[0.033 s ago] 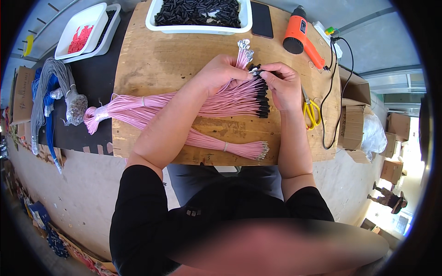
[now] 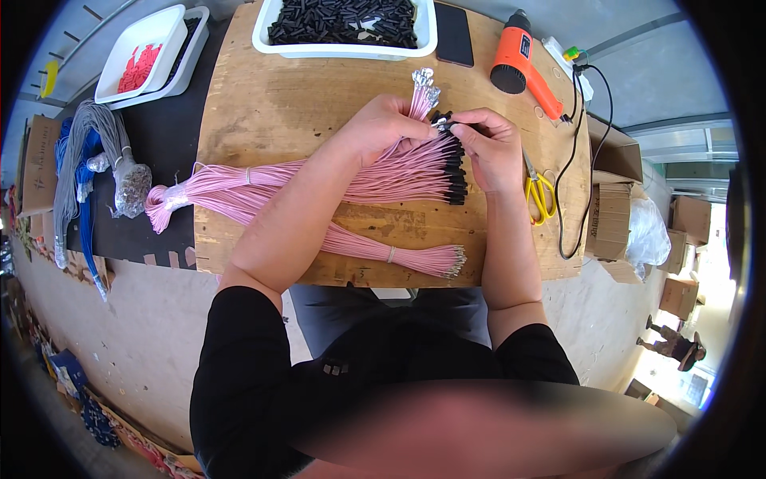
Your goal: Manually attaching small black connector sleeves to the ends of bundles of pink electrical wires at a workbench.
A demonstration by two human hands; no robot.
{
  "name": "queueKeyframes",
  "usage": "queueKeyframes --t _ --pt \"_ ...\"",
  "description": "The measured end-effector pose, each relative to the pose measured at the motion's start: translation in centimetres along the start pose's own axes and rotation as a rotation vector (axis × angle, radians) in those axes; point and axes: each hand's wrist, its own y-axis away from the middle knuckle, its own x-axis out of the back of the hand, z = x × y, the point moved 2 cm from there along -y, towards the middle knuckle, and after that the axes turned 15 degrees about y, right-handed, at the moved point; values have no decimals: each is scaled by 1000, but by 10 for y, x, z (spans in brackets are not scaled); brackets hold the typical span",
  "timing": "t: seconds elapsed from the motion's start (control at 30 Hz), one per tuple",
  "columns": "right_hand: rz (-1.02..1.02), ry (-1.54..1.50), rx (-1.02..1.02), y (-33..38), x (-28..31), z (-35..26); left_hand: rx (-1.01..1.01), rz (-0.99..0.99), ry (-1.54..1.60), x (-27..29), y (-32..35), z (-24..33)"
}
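Pinched shut, the right hand holds a small black sleeve at one pink wire's tip; the left hand grips the pink wire bundle (mid-board). White tray of black sleeves at twelve o'clock, yellow scissors at three.

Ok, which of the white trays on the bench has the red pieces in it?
The smaller white tray at the far left corner, off the wooden board. It holds red pieces; the wide tray straight ahead of the hands is full of black pieces.
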Motion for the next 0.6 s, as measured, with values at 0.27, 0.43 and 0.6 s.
queueKeyframes --t 0.27,0.43,0.6 --pt "47 75 2 -1 -1 -1 -31 30 7 2 -4 -4" --pt "85 70 -61 -4 9 2 -67 53 -27 7 -6 -6" --pt "13 -104 -152 -5 7 -4 -54 94 -74 7 -7 -5"
